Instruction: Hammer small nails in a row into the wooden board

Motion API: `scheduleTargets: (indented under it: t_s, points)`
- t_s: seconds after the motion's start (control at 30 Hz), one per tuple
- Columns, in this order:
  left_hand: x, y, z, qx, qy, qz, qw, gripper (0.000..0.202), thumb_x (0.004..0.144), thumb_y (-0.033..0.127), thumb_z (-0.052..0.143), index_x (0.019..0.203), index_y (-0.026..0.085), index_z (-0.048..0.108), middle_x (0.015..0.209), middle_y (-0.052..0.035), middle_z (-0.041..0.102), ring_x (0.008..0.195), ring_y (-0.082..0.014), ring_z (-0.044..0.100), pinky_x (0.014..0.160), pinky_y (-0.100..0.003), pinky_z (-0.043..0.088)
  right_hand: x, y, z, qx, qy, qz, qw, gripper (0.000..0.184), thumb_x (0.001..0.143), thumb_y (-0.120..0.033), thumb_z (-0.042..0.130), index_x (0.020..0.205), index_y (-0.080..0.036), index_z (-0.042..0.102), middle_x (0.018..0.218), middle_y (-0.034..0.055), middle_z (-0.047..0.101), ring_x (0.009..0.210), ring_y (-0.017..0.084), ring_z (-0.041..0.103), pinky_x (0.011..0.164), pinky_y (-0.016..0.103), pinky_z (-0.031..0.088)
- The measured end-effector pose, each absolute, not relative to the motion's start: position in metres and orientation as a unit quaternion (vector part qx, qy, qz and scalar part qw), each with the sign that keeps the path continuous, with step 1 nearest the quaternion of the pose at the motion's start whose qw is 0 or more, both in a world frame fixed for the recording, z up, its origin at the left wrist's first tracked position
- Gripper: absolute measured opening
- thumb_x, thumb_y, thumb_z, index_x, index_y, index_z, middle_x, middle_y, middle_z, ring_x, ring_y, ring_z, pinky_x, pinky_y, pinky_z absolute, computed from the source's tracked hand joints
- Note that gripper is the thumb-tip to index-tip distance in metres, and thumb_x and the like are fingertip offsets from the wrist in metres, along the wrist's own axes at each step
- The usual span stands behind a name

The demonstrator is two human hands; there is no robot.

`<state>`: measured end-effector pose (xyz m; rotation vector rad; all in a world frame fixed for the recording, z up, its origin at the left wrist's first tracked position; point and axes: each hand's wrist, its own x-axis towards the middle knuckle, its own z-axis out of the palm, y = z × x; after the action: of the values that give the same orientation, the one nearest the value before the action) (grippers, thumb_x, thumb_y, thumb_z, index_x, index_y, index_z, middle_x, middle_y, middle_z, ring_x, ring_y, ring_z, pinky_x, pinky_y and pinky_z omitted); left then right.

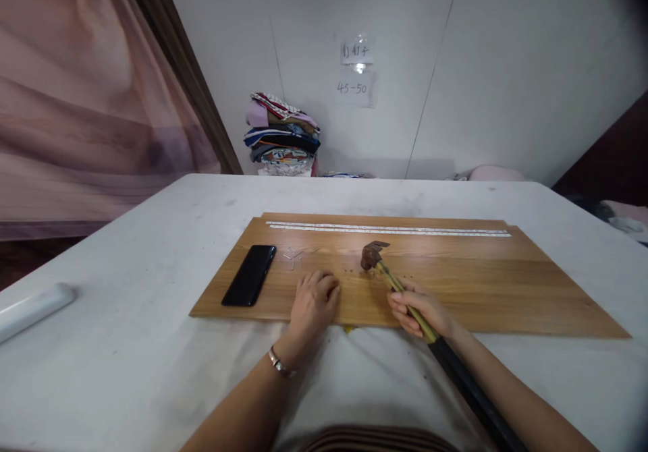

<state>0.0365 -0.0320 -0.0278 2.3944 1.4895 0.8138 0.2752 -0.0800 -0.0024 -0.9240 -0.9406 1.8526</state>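
Note:
My right hand grips a claw hammer partway along its yellowish handle. The rusty hammer head hovers over or touches the middle of a wooden board; I cannot tell which. Beside it, my left hand rests on the board near its front edge, fingers curled in, and what they may hold is hidden. A few thin nails lie loose on the board beyond my left hand. Small dark spots dot the wood on both sides of the hammer head, too small to make out.
A black phone lies on the board's left part. Two white measuring strips run along its far side. The board rests on a white table, with a white roll at left. Folded clothes are stacked by the wall.

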Motion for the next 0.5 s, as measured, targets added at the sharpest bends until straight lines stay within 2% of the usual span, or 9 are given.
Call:
scheduleTargets:
  t_s: [0.5]
  points:
    - [0.0364,-0.033,-0.0279,0.81,0.511,0.267,0.105,0.014,0.088,0.021,0.054,0.091,0.023,0.067,0.103,-0.0041,0.066,0.1,-0.0209,0.059,0.088,-0.038,0.042,0.2748,-0.0803,0.0012,-0.378,-0.387,0.737,0.406,0.025,0.077,-0.035,0.065,0.076,-0.021,0.044,0.055,-0.0102,0.044,0.029,0.001,0.03,0.026,0.014,0.025]
